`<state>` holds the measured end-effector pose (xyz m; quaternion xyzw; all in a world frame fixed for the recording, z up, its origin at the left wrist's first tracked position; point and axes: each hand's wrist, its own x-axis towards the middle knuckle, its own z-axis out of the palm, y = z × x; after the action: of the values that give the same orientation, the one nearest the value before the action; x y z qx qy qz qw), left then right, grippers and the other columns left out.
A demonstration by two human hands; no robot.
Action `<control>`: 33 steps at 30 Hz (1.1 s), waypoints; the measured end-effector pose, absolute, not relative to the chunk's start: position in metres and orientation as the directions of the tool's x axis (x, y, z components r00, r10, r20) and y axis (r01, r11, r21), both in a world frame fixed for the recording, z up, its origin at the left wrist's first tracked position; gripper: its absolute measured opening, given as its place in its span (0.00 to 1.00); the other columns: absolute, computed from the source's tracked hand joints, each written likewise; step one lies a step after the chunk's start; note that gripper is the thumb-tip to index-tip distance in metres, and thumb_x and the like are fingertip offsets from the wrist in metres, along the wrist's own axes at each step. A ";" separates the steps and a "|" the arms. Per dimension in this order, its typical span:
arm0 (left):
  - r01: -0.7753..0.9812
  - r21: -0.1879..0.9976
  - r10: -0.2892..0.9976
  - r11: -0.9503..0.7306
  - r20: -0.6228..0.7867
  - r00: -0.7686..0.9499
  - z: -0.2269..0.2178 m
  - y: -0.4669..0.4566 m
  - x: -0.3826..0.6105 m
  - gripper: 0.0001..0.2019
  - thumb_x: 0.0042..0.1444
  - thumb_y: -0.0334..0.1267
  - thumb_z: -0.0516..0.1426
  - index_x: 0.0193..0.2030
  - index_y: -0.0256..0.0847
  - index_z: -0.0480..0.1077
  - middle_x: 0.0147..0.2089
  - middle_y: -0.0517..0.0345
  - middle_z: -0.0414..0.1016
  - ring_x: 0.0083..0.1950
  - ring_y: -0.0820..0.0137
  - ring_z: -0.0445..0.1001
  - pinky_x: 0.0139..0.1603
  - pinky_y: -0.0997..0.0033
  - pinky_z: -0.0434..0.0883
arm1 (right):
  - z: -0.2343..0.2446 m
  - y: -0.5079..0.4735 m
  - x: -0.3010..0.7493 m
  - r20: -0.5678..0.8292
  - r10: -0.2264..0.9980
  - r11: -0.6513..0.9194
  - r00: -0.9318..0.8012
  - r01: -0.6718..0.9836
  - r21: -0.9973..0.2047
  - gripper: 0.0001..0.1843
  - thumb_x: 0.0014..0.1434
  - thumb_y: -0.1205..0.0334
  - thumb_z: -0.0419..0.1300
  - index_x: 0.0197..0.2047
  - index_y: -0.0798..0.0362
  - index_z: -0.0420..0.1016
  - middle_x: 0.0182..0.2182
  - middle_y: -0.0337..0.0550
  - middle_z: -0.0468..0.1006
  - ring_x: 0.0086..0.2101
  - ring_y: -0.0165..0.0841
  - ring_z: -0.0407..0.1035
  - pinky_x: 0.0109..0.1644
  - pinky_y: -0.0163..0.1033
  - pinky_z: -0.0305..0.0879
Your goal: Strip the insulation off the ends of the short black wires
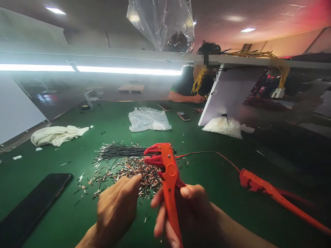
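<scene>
In my right hand (pixel 191 210) is an orange-red wire stripper (pixel 169 172), its handles pointing down and its red jaws pointing left. My left hand (pixel 119 203) is just left of it, fingers curled together with the back toward me; whatever they may pinch is hidden. Beyond the hands lies a bundle of black wires (pixel 121 151) with stripped tips, its right end behind the jaws. Under the bundle spreads a pile of cut wire ends (pixel 134 168), copper and black. A second wire stripper (pixel 269 189) lies at the right, and a thin reddish strand (pixel 204 153) runs between the two.
The green table (pixel 85 165) holds a black phone (pixel 38 203) at left, a cream cloth (pixel 58 135), a clear plastic bag (pixel 148 120) and a bag of white pieces (pixel 222 127). Across it, a person (pixel 184 86) sits near a white divider (pixel 227 93). A shelf with yellow wires (pixel 283 75) hangs above.
</scene>
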<state>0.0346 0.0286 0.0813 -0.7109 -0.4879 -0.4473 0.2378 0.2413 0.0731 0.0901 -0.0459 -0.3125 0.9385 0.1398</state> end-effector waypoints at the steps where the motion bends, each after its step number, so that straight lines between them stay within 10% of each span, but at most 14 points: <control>1: 0.902 0.111 0.484 -0.416 0.867 0.117 0.079 0.027 0.036 0.10 0.62 0.27 0.54 0.48 0.41 0.69 0.28 0.63 0.76 0.24 0.77 0.72 0.30 0.79 0.69 | 0.090 0.072 0.241 -0.011 0.302 -0.771 -0.953 -0.237 -0.591 0.31 0.50 0.46 0.53 0.49 0.61 0.72 0.35 0.53 0.82 0.25 0.35 0.73 0.29 0.38 0.63; 17: 0.803 0.326 0.636 -0.499 0.767 0.084 0.085 0.021 0.052 0.08 0.65 0.29 0.51 0.39 0.40 0.71 0.31 0.57 0.81 0.27 0.75 0.77 0.26 0.80 0.70 | 0.072 0.059 0.235 -0.067 0.215 -0.867 -0.974 -0.159 -0.473 0.23 0.43 0.54 0.54 0.36 0.63 0.76 0.30 0.56 0.82 0.33 0.43 0.76 0.41 0.46 0.67; 33: 0.682 0.435 0.649 -0.588 0.757 0.077 0.089 0.018 0.060 0.13 0.60 0.21 0.51 0.38 0.42 0.70 0.30 0.61 0.78 0.28 0.76 0.75 0.30 0.79 0.72 | 0.067 0.052 0.229 -0.057 0.219 -0.854 -0.974 -0.163 -0.494 0.20 0.40 0.53 0.58 0.30 0.62 0.73 0.21 0.46 0.71 0.22 0.30 0.64 0.32 0.39 0.62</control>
<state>0.0605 0.0177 0.0888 -0.7337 -0.4535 -0.5057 0.0164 0.2293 0.0516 0.0667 -0.0557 -0.2510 0.9613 0.0993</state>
